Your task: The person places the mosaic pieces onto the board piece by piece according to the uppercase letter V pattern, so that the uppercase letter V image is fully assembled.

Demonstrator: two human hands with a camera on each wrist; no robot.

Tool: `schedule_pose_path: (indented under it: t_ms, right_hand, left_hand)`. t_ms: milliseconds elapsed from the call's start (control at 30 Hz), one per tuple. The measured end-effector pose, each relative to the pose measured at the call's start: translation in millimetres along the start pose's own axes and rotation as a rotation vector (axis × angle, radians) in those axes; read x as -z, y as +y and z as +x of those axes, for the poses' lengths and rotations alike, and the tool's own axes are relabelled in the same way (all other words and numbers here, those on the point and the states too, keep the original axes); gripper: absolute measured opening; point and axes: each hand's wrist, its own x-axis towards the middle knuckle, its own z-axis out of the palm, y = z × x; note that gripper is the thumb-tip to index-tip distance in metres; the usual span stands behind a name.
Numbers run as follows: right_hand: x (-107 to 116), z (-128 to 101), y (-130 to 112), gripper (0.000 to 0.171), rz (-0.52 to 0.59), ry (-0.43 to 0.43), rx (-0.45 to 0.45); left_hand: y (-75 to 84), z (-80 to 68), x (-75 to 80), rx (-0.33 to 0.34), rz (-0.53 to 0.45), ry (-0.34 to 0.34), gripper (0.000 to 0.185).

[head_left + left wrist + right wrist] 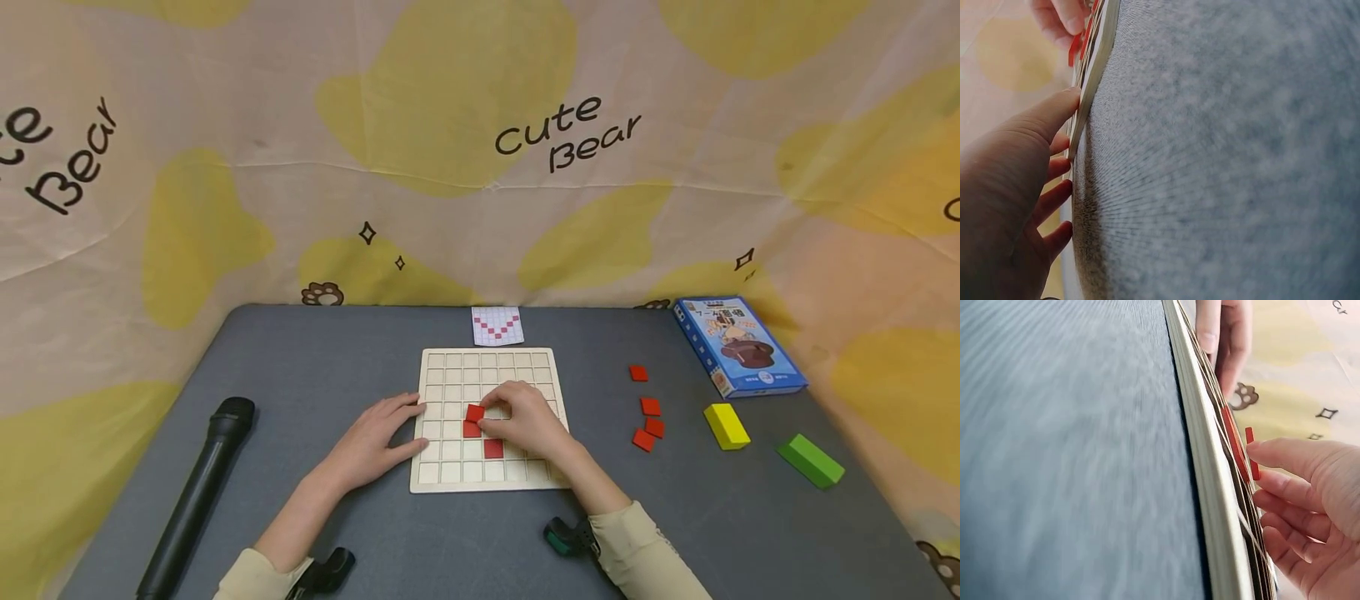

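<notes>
R hand (525, 417) pinches flat red square tile (475, 412) | L hand (375, 437) steadies wood grid board (450, 367)

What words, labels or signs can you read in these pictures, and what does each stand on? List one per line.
"cute Bear": printed on the backdrop cloth behind the table; it repeats, cut off, at the left edge.
Blue box: title print too small to read.
Pattern card: a red V of squares, no words.
Both wrist views: no text.

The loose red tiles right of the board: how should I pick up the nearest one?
Pinch the nearest red tile by two opposite edges, coming straight down from above. It lies flat and thin on the table, a neighbouring tile close behind it, so approach from its open front.
</notes>
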Motion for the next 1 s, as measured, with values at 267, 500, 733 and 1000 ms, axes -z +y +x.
schedule_pose_path:
  t_ms: [267, 500, 733, 1000]
  right_hand:
    - [-10.5, 13.2, -9.4, 0.018, -0.046, -0.026, 0.028]
    - [-16.6, 19.0, -12.8, 0.020, -0.099, -0.034, -0.003]
    - [-19.8, 19.3, -15.6, 0.020, -0.110, -0.021, 0.000]
    - [-22.1, 16.1, -16.9, 0.022, -0.097, -0.003, 0.019]
  left_hand:
    - [0.2, -0.2, -1.8, 0.009, -0.007, -0.009, 0.057]
    - [-0.2, -0.3, -2.9, 0.014, -0.005, -0.004, 0.057]
    - [-0.3, -1.0, -3.3, 0.015, -0.004, 0.002, 0.057]
    - [-1.9, -1.5, -3.1, 0.010, -0.002, 0.009, 0.057]
